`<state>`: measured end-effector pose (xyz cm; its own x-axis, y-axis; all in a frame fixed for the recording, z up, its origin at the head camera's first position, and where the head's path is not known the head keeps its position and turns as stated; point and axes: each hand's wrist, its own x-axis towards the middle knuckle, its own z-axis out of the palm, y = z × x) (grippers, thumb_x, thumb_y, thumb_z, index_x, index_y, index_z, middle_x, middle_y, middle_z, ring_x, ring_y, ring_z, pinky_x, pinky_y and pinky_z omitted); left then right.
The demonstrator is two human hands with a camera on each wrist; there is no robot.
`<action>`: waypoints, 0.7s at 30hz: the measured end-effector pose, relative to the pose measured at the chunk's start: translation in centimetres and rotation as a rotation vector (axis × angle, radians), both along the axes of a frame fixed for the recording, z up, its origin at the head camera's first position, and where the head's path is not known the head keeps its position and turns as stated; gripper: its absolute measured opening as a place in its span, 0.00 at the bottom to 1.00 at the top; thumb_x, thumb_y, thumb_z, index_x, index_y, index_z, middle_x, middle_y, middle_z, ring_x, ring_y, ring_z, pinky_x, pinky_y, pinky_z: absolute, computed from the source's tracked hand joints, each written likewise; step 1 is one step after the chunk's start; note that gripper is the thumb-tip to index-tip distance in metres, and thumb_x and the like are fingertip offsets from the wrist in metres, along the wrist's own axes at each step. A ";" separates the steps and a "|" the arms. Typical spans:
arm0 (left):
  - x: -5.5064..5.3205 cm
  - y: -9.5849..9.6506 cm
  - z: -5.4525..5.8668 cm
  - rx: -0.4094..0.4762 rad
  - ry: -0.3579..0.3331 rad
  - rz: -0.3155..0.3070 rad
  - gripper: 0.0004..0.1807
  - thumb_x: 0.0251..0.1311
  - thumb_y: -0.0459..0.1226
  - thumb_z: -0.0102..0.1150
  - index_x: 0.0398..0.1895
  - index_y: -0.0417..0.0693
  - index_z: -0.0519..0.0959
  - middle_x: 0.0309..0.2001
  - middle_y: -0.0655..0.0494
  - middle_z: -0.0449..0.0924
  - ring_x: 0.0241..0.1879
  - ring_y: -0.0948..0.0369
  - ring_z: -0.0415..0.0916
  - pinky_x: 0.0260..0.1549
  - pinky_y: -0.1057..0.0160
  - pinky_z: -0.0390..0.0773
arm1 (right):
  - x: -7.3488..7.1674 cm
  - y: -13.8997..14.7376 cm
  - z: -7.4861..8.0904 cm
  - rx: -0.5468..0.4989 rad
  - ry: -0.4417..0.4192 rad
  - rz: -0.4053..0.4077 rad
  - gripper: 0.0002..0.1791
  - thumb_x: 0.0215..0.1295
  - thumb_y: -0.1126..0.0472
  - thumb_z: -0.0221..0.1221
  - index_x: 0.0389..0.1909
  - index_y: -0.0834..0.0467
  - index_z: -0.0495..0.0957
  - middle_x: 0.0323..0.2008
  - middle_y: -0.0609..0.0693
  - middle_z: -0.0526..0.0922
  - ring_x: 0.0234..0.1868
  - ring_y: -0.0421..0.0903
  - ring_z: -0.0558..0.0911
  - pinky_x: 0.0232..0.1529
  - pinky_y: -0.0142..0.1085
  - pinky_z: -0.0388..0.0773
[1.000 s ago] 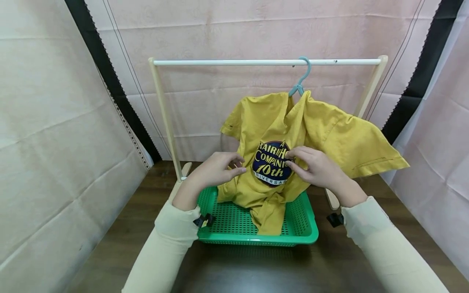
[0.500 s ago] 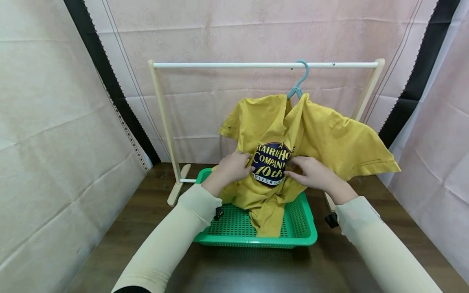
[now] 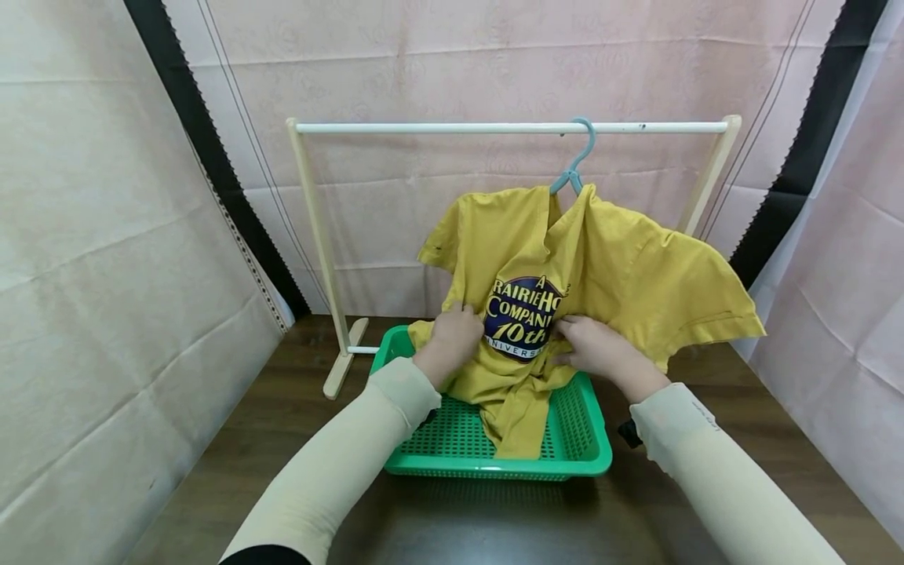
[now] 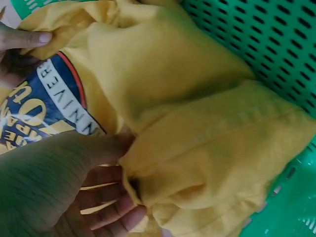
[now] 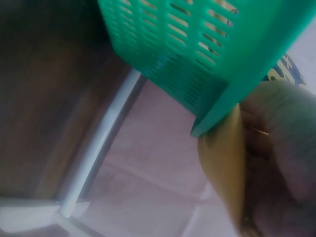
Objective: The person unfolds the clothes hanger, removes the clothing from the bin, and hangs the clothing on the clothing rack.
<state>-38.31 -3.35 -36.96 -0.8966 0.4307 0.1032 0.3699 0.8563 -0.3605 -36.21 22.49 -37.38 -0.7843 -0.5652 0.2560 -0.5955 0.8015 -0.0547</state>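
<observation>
A yellow T-shirt (image 3: 523,235) with a dark round print hangs crookedly on a light blue hanger (image 3: 575,161), hooked over the white rail (image 3: 438,128). Its bottom drapes into a green perforated basket (image 3: 494,466). My left hand (image 3: 455,341) grips the shirt left of the print; the left wrist view has the thumb and fingers of that hand (image 4: 84,177) about a fold. On the print's right side, my right hand (image 3: 600,349) holds the cloth with bent fingers. In the right wrist view, part of that hand (image 5: 281,163) is blurred, beside the fabric and basket rim.
The rack's left post (image 3: 318,235) rises behind the basket, with its foot (image 3: 344,369) on the brown wooden table (image 3: 494,526). Pale cloth walls (image 3: 424,71) enclose the back and sides. The shirt's right sleeve (image 3: 706,306) spreads past the right post (image 3: 706,180).
My left hand has moved right and onto the shirt, from apart to gripping it. My right hand has slid slightly down along the print's edge. The right sleeve has shifted a little left and down.
</observation>
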 end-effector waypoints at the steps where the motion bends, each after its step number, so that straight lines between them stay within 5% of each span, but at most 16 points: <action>1: -0.1 -0.1 0.0 0.000 -0.002 0.000 0.13 0.75 0.35 0.50 0.52 0.51 0.84 0.50 0.51 0.77 0.54 0.53 0.71 0.40 0.54 0.83 | 0.0 0.0 -0.1 -0.007 0.003 0.002 0.21 0.58 0.56 0.74 0.44 0.65 0.80 0.40 0.55 0.82 0.44 0.55 0.81 0.47 0.49 0.79; 12: -2.1 -2.0 -0.2 0.031 -0.017 -0.042 0.13 0.69 0.31 0.57 0.46 0.56 0.87 0.48 0.56 0.79 0.52 0.56 0.72 0.36 0.54 0.84 | -0.4 0.2 -0.2 -0.018 0.048 0.007 0.07 0.57 0.66 0.71 0.30 0.60 0.81 0.30 0.51 0.78 0.33 0.50 0.79 0.37 0.45 0.79; 21: -2.4 -3.2 0.4 0.027 0.021 -0.064 0.11 0.70 0.33 0.56 0.40 0.56 0.87 0.41 0.57 0.83 0.42 0.57 0.78 0.33 0.53 0.83 | 0.2 0.6 0.5 -0.049 0.044 0.095 0.09 0.60 0.73 0.66 0.26 0.57 0.80 0.26 0.48 0.78 0.30 0.45 0.77 0.31 0.40 0.77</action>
<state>-40.70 -6.51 -36.53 -0.8651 0.4836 0.1336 0.4166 0.8408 -0.3458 -36.06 23.07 -36.84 -0.7154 -0.6223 0.3177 -0.6711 0.7386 -0.0646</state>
